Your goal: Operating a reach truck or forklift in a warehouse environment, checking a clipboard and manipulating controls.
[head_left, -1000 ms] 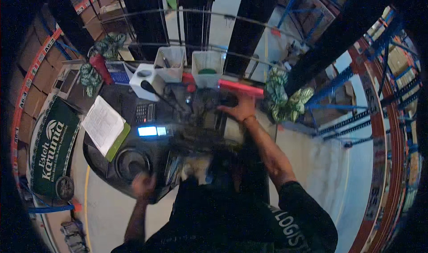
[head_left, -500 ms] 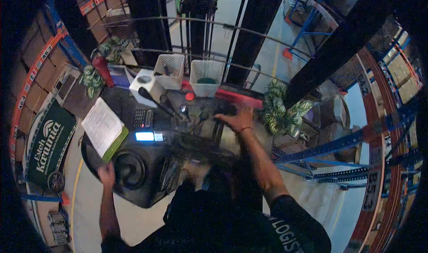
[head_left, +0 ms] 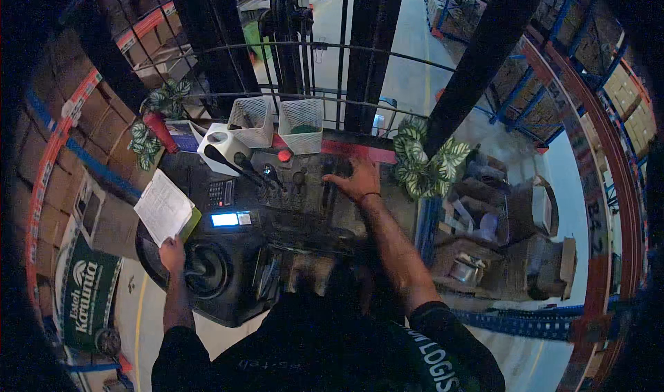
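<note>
The left hand (head_left: 173,255) pinches the near edge of the written papers (head_left: 163,207), which lie at the left edge of the black console (head_left: 236,299). The right hand (head_left: 360,182), thumb spread, is near its far edge; its grip I cannot tell.

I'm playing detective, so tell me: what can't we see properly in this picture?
All in the head view:
What's under the right hand: covered by the hand, against dark controls.
Writing on the papers by the left hand: too small.
Things inside the left white basket: partly behind its wall, and small.
The right-hand rack: cut off by the dark rim.
</note>
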### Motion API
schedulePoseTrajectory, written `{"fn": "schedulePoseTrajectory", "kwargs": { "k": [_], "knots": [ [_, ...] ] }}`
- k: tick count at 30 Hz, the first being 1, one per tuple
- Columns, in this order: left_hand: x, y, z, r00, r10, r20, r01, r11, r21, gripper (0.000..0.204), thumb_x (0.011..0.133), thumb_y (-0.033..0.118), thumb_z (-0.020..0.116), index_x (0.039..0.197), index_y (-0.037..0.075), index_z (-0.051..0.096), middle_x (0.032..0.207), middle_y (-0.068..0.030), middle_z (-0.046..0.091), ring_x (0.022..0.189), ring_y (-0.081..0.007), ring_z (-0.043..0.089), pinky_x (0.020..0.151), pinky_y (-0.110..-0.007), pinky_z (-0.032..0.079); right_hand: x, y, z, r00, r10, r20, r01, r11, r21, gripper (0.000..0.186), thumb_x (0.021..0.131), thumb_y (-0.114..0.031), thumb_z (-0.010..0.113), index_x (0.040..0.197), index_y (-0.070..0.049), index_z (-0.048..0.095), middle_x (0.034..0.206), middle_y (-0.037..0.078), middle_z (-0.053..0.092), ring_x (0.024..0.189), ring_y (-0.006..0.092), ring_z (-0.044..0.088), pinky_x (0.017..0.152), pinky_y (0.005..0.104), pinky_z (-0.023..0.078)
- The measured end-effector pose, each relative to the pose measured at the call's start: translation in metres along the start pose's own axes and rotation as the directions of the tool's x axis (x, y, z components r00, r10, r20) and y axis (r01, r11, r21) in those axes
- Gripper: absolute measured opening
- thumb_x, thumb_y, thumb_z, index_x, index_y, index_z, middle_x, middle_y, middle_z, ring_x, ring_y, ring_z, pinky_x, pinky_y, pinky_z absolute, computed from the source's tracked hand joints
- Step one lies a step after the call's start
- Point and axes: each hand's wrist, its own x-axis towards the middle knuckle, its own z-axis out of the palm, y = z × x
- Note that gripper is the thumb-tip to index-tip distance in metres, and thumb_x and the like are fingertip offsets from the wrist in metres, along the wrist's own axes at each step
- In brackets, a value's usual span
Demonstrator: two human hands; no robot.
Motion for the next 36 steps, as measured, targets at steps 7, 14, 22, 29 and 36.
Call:
{"fn": "schedulePoseTrajectory", "kwargs": {
  "k": [7, 14, 22, 29, 36],
  "knots": [
    [-0.015, -0.043, -0.002, 0.987, 0.090, -0.130, -0.094, 0.995, -0.023, 0.039, 0.095, 0.036, 0.060, 0.086, 0.000, 0.069, 0.080, -0.0269, 0.068, 0.077, -0.0484, 0.067, 0.066, -0.055, 0.051, -0.002, -0.015, 0.007, 0.998, -0.042, -0.043, 0.042, 0.999, -0.001, 0.100, 0.065, -0.083, 0.072, 0.123, -0.002, 0.068, 0.127, 0.018, 0.065, 0.127, 0.0343, 0.055, 0.115, 0.0523, 0.031],
    [0.019, -0.070, -0.008, 0.985, 0.137, -0.107, -0.138, 0.990, -0.004, 0.038, 0.097, 0.035, 0.058, 0.086, 0.001, 0.070, 0.082, -0.0264, 0.069, 0.077, -0.0482, 0.067, 0.066, -0.057, 0.050, -0.005, -0.039, 0.026, 0.998, -0.047, -0.047, 0.052, 0.993, 0.106, 0.099, 0.060, -0.080, 0.079, 0.130, -0.011, 0.067, 0.138, 0.017, 0.061, 0.134, 0.0347, 0.051, 0.114, 0.0524, 0.033],
    [0.028, -0.048, -0.017, 0.998, 0.066, 0.002, -0.066, 0.998, -0.022, 0.040, 0.094, 0.039, 0.062, 0.087, 0.001, 0.072, 0.083, -0.0258, 0.070, 0.080, -0.0480, 0.068, 0.073, -0.057, 0.053, 0.002, -0.049, 0.000, 0.997, -0.063, -0.055, 0.066, 0.996, 0.058, 0.102, 0.060, -0.079, 0.079, 0.134, -0.011, 0.063, 0.144, 0.015, 0.056, 0.137, 0.0325, 0.048, 0.115, 0.0500, 0.032],
    [0.040, -0.016, -0.003, 0.988, 0.136, 0.079, -0.137, 0.991, 0.006, 0.040, 0.092, 0.039, 0.064, 0.082, 0.001, 0.072, 0.082, -0.0244, 0.070, 0.081, -0.0466, 0.068, 0.072, -0.055, 0.052, 0.020, -0.028, 0.024, 1.000, 0.022, 0.002, -0.022, 0.996, -0.090, 0.110, 0.062, -0.086, 0.071, 0.136, -0.005, 0.061, 0.147, 0.016, 0.054, 0.141, 0.0331, 0.044, 0.121, 0.0507, 0.026],
    [0.053, 0.016, 0.038, 0.987, 0.155, -0.040, -0.155, 0.988, 0.003, 0.040, 0.093, 0.038, 0.064, 0.080, 0.000, 0.069, 0.078, -0.0246, 0.068, 0.075, -0.0460, 0.067, 0.068, -0.055, 0.050, 0.046, -0.006, 0.023, 0.998, 0.028, 0.052, -0.028, 1.000, 0.000, 0.108, 0.061, -0.087, 0.070, 0.131, -0.005, 0.065, 0.143, 0.015, 0.056, 0.141, 0.0344, 0.043, 0.122, 0.0500, 0.023]
  ]
}}
